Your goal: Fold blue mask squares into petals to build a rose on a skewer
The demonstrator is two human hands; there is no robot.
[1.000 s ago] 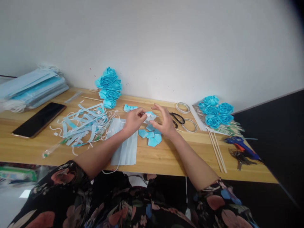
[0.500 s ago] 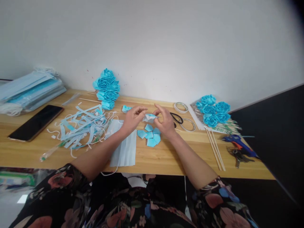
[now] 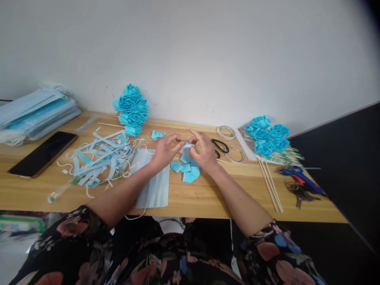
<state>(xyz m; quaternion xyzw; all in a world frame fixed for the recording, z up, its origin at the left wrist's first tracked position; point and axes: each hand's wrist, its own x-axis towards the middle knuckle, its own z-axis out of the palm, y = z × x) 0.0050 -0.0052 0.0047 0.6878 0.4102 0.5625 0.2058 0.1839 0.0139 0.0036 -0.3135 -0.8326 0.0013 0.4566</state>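
The left hand's fingers have drawn in to pinch the pale fabric petal, joining the right hand's clamped fingers, so both sides seem controlled.

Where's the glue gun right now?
In the head view, the glue gun lies near the right end of the table, right of the wooden sticks and just beyond the keys.

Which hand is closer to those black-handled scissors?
The right hand: it is just to the left of the scissors' handles. The left hand is farther off, on the right hand's other side.
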